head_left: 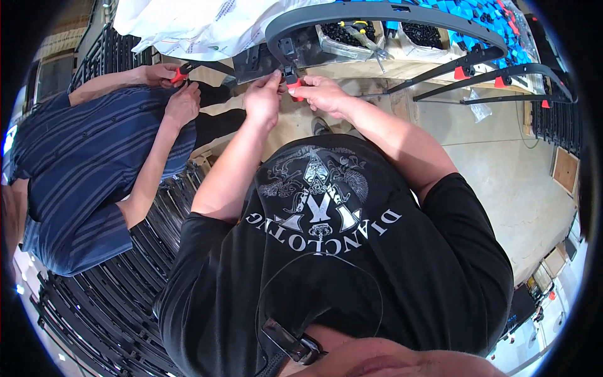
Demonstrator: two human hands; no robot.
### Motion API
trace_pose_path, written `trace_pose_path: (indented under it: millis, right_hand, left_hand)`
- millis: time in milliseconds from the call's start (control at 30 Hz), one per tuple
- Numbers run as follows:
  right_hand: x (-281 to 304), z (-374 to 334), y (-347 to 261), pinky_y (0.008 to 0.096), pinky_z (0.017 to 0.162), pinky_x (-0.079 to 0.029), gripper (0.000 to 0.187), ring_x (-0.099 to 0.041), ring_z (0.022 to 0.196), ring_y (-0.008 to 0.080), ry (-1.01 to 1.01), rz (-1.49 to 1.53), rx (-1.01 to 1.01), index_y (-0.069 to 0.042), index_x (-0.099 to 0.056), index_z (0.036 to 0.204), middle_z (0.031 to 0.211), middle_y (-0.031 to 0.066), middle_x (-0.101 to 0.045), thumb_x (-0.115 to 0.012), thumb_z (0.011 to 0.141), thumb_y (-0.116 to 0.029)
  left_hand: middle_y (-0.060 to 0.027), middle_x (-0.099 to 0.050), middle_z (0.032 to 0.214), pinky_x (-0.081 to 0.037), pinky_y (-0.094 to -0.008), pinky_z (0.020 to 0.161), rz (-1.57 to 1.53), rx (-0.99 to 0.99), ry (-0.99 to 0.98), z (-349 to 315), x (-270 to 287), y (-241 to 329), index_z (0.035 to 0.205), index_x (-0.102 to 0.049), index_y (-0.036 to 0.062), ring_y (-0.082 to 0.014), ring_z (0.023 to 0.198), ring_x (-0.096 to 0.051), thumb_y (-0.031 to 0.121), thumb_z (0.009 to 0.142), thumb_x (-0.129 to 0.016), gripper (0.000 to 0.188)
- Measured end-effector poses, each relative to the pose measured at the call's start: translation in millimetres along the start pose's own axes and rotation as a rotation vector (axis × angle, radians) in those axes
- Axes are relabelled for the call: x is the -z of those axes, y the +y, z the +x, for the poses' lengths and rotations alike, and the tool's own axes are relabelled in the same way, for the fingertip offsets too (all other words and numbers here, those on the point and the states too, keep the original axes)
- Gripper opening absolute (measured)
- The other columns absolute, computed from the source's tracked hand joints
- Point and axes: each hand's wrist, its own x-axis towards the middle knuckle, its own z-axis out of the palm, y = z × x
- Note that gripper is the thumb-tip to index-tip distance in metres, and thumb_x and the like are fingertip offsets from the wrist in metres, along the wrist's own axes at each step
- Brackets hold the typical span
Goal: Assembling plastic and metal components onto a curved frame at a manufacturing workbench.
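A long black curved frame (pixel 383 10) arches over the bench, one end coming down in front of me. On that end sits a red plastic piece (pixel 295 87). My right hand (pixel 326 96) is closed round the red piece, thumb and fingers pressing on it. Beside it my left hand (pixel 264 100) is closed, thumb and forefinger pinched against the frame's lower end. Any small part between those fingertips is hidden. More red pieces (pixel 461 73) sit on other black bars to the right.
A co-worker in a striped dark shirt (pixel 113 163) stands at left, holding another red piece (pixel 180 75). The bench holds bins of black parts (pixel 422 36), yellow-handled pliers (pixel 358 28), blue parts (pixel 468 31) and white sheeting (pixel 188 28). Black bars (pixel 119 301) are stacked behind at left.
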Motion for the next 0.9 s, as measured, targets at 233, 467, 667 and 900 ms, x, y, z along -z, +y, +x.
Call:
trace_pose_path:
  millis: [233, 467, 667, 900]
  right_hand:
    - [-1, 2, 5, 0.0294, 0.07, -0.045, 0.045, -0.057, 0.088, 0.0129, 0.023, 0.056, 0.098, -0.006, -0.065, 0.125, 0.105, 0.0039, -0.067, -0.072, 0.089, -0.032]
    - [-1, -3, 6, 0.0295, 0.075, -0.046, 0.041, -0.058, 0.09, 0.0134, 0.038, 0.097, 0.097, -0.006, -0.067, 0.119, 0.103, 0.0036, -0.067, -0.071, 0.091, -0.034]
    - [19, -12, 4, 0.0322, 0.079, -0.051, 0.052, -0.063, 0.088, 0.018, 0.041, 0.426, 0.116, -0.005, -0.061, 0.123, 0.102, 0.0056, -0.066, -0.056, 0.099, -0.051]
    - [12, -41, -18, 0.036, 0.094, -0.05, 0.067, -0.065, 0.105, 0.0205, -0.175, 0.681, 0.087, -0.001, -0.057, 0.128, 0.116, 0.0111, -0.068, -0.042, 0.102, -0.061]
  left_hand:
    - [-0.0141, -0.059, 0.136, -0.044, -0.0274, 0.102, 0.054, -0.281, -0.092, -39, -12, -16, 0.15, -0.04, -0.0068, -0.0154, 0.115, -0.058, 0.009, 0.102, -0.057, 0.053]
    - [-0.0143, -0.057, 0.139, -0.043, -0.0286, 0.105, -0.005, -0.162, -0.237, -37, -5, -14, 0.153, -0.034, -0.0046, -0.0173, 0.12, -0.056, 0.006, 0.098, -0.059, 0.061]
    - [-0.0128, -0.066, 0.117, -0.049, -0.0346, 0.095, 0.586, -0.683, 0.064, -52, -6, 2, 0.126, -0.064, 0.0026, -0.0255, 0.109, -0.061, 0.011, 0.086, -0.071, 0.042]
    - [-0.01, -0.066, 0.102, -0.05, -0.0408, 0.089, 0.955, -1.041, -0.162, -64, -18, 28, 0.102, -0.075, 0.0063, -0.031, 0.1, -0.06, 0.014, 0.076, -0.08, 0.028]
